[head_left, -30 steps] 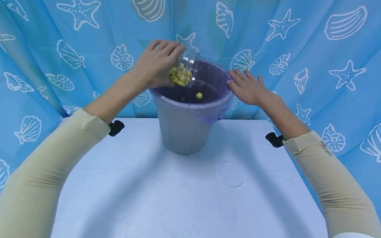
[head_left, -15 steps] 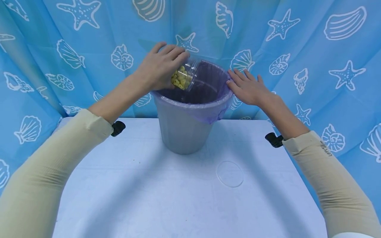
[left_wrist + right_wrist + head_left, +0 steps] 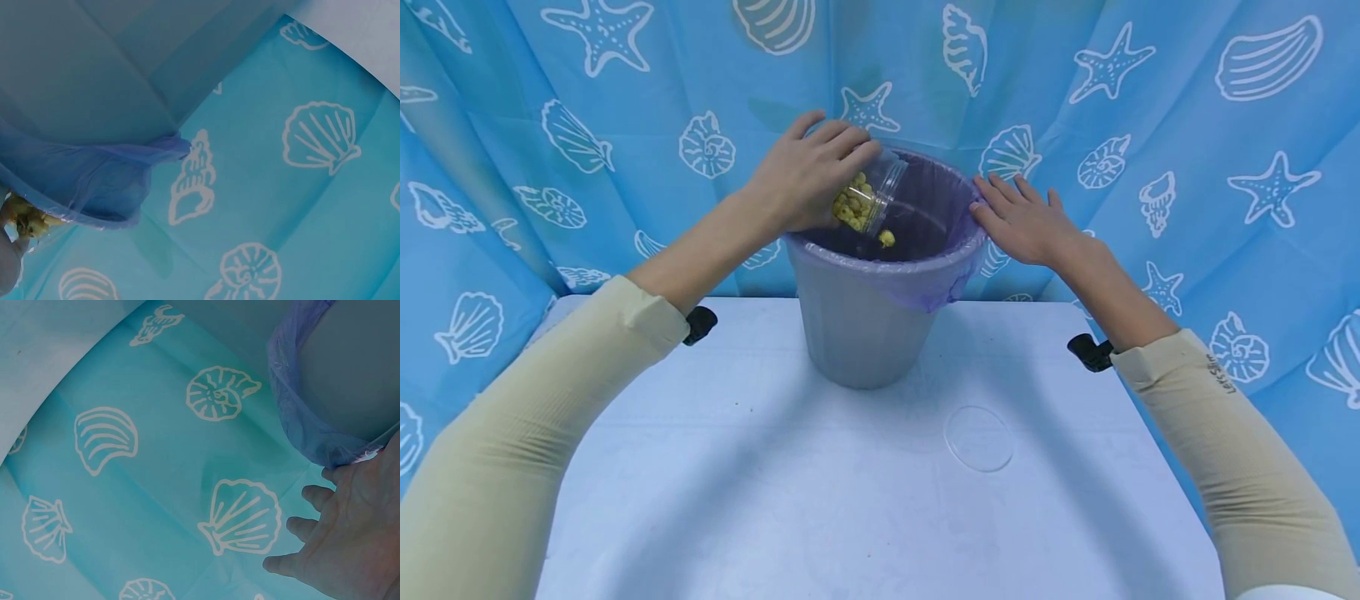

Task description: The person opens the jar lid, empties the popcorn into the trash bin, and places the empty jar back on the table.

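Note:
My left hand [image 3: 812, 175] grips a clear plastic jar [image 3: 887, 179] tilted over the mouth of a grey bin [image 3: 865, 325]. Yellow popcorn-like pieces [image 3: 855, 202] fill the lower side of the jar, and one loose yellow piece [image 3: 887, 238] is just below its mouth. A purple bin liner [image 3: 936, 279] covers the rim and inside of the bin. With fingers spread, my right hand [image 3: 1026, 221] touches the liner at the bin's right rim. In the left wrist view only a fingertip and some yellow pieces [image 3: 28, 219] show at the liner's edge.
The bin stands at the back of a white table [image 3: 850, 500]. A thin clear ring or round lid [image 3: 978, 439] lies on the table to the right. Behind hangs a blue curtain [image 3: 1037, 75] with white shell and starfish prints.
My left hand has lowered slightly and moved a little right, tipping the jar's mouth further down. An earlier falling piece is gone from view and another shows below the jar. My right hand stays put.

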{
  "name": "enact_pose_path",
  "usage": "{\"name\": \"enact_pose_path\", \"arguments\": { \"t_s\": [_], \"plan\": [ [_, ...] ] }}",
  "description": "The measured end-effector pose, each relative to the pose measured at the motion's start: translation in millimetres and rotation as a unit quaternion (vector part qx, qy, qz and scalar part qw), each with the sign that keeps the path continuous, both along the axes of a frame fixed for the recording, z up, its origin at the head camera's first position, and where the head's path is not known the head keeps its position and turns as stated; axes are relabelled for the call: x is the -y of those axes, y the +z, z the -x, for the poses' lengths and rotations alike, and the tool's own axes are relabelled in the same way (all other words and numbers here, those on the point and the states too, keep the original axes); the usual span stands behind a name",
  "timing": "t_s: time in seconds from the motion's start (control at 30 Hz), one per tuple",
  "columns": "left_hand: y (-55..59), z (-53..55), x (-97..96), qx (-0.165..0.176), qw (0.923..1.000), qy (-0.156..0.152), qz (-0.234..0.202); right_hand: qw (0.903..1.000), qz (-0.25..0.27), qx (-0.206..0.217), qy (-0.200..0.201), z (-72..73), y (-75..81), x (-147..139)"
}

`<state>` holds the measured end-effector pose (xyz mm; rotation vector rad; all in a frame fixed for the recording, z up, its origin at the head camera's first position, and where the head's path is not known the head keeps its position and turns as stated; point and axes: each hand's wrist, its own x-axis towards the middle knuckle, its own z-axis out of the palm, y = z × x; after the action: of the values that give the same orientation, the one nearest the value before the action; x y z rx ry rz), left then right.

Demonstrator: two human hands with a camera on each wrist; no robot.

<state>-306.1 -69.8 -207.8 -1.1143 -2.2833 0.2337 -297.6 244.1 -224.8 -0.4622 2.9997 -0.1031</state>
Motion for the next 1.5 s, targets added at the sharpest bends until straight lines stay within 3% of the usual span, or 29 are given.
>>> {"name": "enact_pose_path", "arguments": {
  "t_s": [0.23, 0.8, 1.1, 1.5],
  "plan": [
    [-1.9, 0.6, 0.9, -0.011, 0.9997, -0.017, -0.009, 1.0000, 0.003, 0.002, 0.001, 0.7, -0.4, -0.3],
    [-3.6, 1.2, 0.0, 0.000, 0.9999, -0.010, -0.008, 1.0000, 0.003, 0.004, 0.000, 1.5, -0.5, -0.5],
    [-5.9, 2.7, 1.1, -0.014, 0.9993, -0.029, -0.020, 1.0000, -0.001, 0.004, 0.002, 1.7, 0.0, -0.5],
    [-4.2, 1.4, 1.0, -0.014, 0.9997, -0.018, -0.009, 1.0000, 0.003, 0.003, -0.004, 1.2, -0.1, -0.1]
  ]
}}
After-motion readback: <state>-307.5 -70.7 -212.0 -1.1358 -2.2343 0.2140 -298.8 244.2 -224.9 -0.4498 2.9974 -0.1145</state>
